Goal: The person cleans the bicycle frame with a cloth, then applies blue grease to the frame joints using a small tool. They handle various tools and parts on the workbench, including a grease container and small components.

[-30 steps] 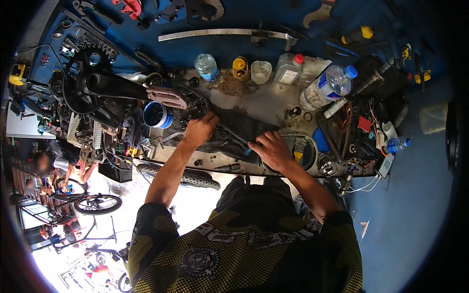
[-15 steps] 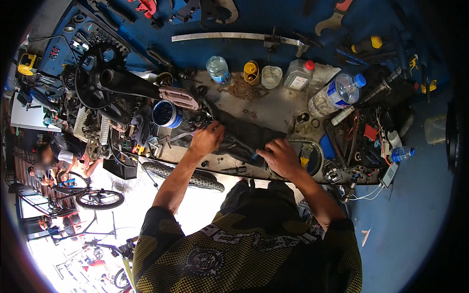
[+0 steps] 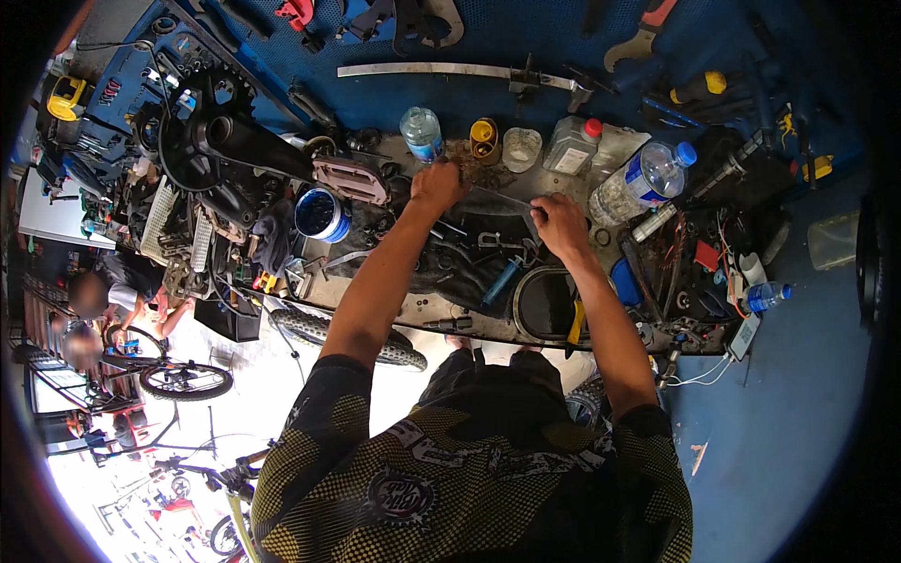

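Note:
A dark cloth [image 3: 422, 267] lies spread over the workbench with tools on it. Its far edge looks pulled taut as a thin pale line between my hands. My left hand [image 3: 437, 185] is closed at the left end of that edge, just in front of a clear water bottle [image 3: 421, 136]. At the right end, my right hand [image 3: 560, 223] is also closed, its fingertips partly hidden. Between them on the cloth rest a blue-handled tool [image 3: 503, 280] and a silver C-shaped metal piece [image 3: 492, 240]. Nearer me stands an oval dark tray [image 3: 522, 330] with a yellow-handled tool [image 3: 575, 324].
Left of the cloth are a blue tub [image 3: 320, 217], a pink-brown pedal-like block [image 3: 349, 181] and a bicycle crank [image 3: 192, 150]. On the right stand a large bottle [image 3: 648, 178] and a grey jug [image 3: 572, 147]. Tools hang on the blue back wall.
Both hands have moved away from me, toward the bench's back. The bundled cloth has opened out, uncovering the blue-handled tool and metal pieces.

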`<state>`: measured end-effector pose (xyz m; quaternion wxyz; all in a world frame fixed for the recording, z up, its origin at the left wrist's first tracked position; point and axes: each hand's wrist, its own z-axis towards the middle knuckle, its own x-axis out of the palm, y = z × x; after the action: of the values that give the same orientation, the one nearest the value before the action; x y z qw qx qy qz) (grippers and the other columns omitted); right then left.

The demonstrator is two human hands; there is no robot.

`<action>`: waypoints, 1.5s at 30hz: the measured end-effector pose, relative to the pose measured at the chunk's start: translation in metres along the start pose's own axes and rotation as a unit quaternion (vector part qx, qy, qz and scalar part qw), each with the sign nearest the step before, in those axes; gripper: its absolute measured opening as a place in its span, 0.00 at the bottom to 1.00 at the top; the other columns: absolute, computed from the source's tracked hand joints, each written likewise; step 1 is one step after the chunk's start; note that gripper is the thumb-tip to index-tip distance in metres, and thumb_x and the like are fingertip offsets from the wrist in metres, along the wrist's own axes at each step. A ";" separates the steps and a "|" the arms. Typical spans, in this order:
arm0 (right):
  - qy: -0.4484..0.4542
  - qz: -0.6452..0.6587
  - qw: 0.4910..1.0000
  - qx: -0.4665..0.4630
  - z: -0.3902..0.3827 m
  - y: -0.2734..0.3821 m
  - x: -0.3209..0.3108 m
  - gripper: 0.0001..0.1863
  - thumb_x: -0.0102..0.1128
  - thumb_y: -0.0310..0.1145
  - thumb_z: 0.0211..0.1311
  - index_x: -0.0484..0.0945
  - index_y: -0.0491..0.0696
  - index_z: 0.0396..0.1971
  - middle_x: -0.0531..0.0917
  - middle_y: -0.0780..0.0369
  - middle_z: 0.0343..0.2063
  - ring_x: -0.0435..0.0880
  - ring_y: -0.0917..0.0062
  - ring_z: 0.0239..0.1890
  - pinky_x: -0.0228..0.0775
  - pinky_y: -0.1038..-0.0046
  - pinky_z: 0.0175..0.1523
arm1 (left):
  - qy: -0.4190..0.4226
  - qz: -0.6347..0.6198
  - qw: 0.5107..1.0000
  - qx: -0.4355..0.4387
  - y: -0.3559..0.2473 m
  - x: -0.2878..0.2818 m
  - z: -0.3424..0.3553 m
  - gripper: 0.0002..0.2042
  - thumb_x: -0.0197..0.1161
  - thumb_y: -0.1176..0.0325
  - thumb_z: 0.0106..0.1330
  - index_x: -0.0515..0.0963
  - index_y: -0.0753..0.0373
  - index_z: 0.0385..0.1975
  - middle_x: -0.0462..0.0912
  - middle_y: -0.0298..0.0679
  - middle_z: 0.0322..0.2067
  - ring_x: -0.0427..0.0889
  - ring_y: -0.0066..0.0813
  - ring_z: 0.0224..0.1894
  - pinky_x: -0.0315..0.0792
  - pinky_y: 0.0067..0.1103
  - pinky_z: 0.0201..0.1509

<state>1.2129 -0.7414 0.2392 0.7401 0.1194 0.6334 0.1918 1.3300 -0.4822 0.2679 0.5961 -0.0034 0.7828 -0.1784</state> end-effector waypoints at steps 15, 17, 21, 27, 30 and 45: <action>0.042 -0.005 0.995 -0.089 -0.050 0.012 0.002 0.07 0.68 0.36 0.68 0.87 0.54 0.42 0.84 0.60 0.38 0.81 0.61 0.51 0.71 0.52 0.63 | 0.055 -0.016 0.996 -0.070 -0.014 0.008 -0.003 0.45 0.78 0.44 0.56 0.67 0.66 0.67 0.78 0.56 0.63 0.81 0.55 0.63 0.78 0.42 0.65; 0.050 -0.008 0.995 -0.083 -0.052 0.010 0.002 0.07 0.68 0.36 0.67 0.88 0.55 0.42 0.84 0.60 0.39 0.81 0.61 0.52 0.71 0.51 0.63 | 0.019 -0.006 0.997 -0.079 -0.013 0.005 -0.013 0.37 0.76 0.49 0.59 0.70 0.65 0.62 0.80 0.56 0.61 0.84 0.56 0.60 0.80 0.42 0.63; 0.043 0.005 0.996 -0.073 -0.050 0.011 -0.001 0.07 0.68 0.36 0.68 0.88 0.54 0.42 0.84 0.60 0.39 0.81 0.62 0.52 0.72 0.54 0.62 | -0.018 0.000 0.997 -0.073 0.006 0.007 -0.002 0.34 0.74 0.51 0.63 0.71 0.57 0.65 0.76 0.51 0.66 0.82 0.58 0.61 0.78 0.47 0.63; 0.028 -0.032 0.998 -0.042 -0.020 0.012 -0.004 0.09 0.66 0.35 0.69 0.88 0.52 0.45 0.85 0.58 0.40 0.83 0.62 0.51 0.75 0.57 0.58 | -0.119 -0.010 0.993 0.014 0.017 0.016 0.012 0.24 0.69 0.57 0.70 0.72 0.55 0.63 0.80 0.50 0.62 0.84 0.60 0.57 0.80 0.49 0.57; -0.028 -0.038 0.999 -0.002 0.001 0.008 -0.009 0.10 0.64 0.36 0.70 0.88 0.51 0.46 0.86 0.57 0.42 0.84 0.61 0.51 0.76 0.57 0.56 | -0.157 -0.017 0.987 0.037 0.008 0.021 0.008 0.23 0.67 0.57 0.71 0.72 0.58 0.61 0.79 0.51 0.62 0.85 0.61 0.54 0.81 0.50 0.52; -0.388 0.129 0.901 0.145 -0.032 -0.038 -0.114 0.53 0.88 0.45 0.46 0.63 0.42 0.67 0.83 0.50 0.52 0.85 0.59 0.53 0.76 0.63 0.60 | -0.219 -0.193 0.948 0.127 0.002 0.047 -0.120 0.14 0.72 0.62 0.68 0.83 0.61 0.49 0.88 0.49 0.45 0.87 0.55 0.47 0.82 0.41 0.50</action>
<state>1.1724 -0.8269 0.3198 0.8706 0.3710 0.2959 0.1299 1.2043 -0.4579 0.2506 0.7025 -0.1177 0.5880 -0.3834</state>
